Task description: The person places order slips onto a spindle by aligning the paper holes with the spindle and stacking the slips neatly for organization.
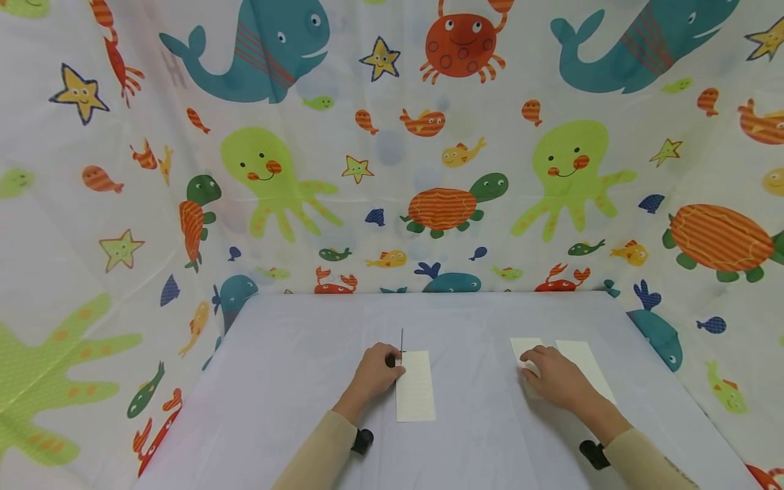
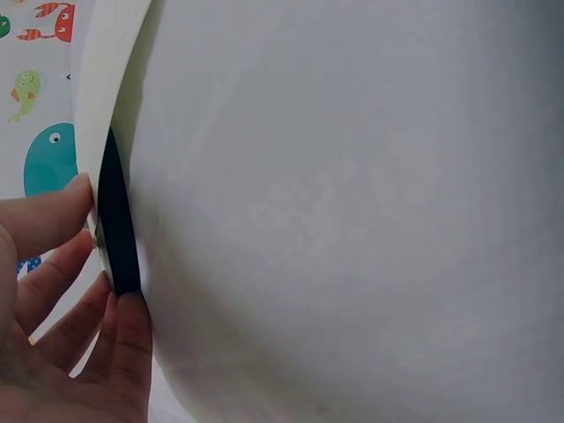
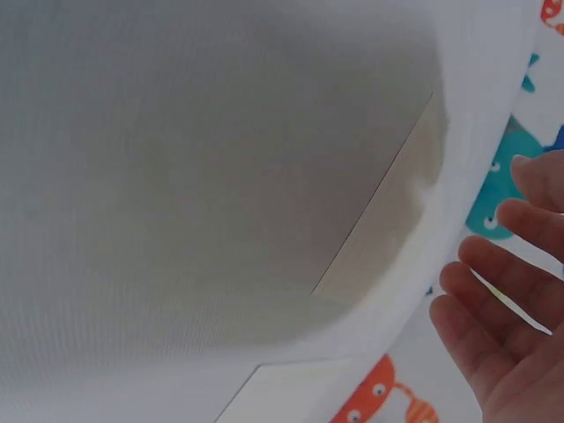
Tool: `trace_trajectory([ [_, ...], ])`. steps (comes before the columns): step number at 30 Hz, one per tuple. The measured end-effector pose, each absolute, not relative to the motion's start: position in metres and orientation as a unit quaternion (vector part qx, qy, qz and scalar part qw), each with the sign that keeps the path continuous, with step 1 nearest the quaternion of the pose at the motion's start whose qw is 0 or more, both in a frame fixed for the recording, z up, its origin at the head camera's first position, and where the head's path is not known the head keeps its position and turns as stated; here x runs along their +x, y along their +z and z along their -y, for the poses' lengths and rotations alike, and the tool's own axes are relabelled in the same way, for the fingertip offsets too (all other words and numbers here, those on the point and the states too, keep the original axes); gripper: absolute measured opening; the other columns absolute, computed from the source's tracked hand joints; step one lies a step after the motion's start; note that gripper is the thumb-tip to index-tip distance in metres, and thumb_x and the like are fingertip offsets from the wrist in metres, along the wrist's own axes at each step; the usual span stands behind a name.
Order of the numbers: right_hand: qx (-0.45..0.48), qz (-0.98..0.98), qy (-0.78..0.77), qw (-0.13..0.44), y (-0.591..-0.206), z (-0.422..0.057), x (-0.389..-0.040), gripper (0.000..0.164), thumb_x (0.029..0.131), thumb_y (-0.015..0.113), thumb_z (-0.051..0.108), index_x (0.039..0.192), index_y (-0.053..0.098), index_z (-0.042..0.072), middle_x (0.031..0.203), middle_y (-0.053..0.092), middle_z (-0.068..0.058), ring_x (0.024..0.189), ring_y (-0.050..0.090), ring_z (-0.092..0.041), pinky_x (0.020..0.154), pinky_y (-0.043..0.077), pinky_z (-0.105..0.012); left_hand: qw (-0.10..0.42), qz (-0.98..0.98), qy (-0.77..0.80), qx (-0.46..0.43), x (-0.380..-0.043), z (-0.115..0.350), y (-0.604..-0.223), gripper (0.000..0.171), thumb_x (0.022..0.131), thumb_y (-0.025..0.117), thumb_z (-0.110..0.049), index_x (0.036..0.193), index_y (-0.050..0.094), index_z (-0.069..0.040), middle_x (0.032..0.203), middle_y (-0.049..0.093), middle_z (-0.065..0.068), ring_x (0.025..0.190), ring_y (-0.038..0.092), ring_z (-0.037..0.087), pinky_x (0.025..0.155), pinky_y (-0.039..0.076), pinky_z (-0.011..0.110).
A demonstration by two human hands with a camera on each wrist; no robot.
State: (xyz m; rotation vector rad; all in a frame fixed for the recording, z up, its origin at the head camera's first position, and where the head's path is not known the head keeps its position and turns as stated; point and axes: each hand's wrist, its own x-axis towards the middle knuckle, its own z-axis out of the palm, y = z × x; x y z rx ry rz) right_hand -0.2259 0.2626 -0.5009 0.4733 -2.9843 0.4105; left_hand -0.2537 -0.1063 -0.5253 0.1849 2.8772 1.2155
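Note:
My left hand point(image 1: 378, 366) pinches the left edge of a cream paper card point(image 1: 416, 395) near its upper corner. The same fingers hold a thin, dark, flat object point(image 2: 117, 220) against the card; its kind cannot be told. In the head view a slim dark line stands up past the card's top, and a black part point(image 1: 390, 360) shows among the fingers. My right hand point(image 1: 554, 378) hovers over another cream card point(image 1: 525, 346), partly covering it, with its fingers loosely bent and nothing held. Beside it lies a further cream card point(image 1: 578, 357).
A white cloth covers the table point(image 1: 471, 435). Behind and at the sides hangs a curtain point(image 1: 392, 163) printed with sea animals. Each wrist carries a black camera, the left one point(image 1: 363, 442) and the right one point(image 1: 594, 454).

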Motion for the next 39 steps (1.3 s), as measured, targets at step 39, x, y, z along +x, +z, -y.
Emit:
trace_trajectory([
  [39, 0.092, 0.982, 0.145, -0.076, -0.509, -0.301, -0.239, 0.056, 0.092, 0.075, 0.024, 0.132, 0.058, -0.011, 0.132, 0.049, -0.033, 0.12, 0.047, -0.048, 0.097, 0.045, -0.064, -0.003, -0.917, 0.394, 0.062, -0.254, 0.107, -0.528, 0.021, 0.088, 0.078, -0.011, 0.105, 0.069, -0.003, 0.114, 0.065, 0.014, 0.112, 0.059, 0.033, 0.101, 0.048, 0.053],
])
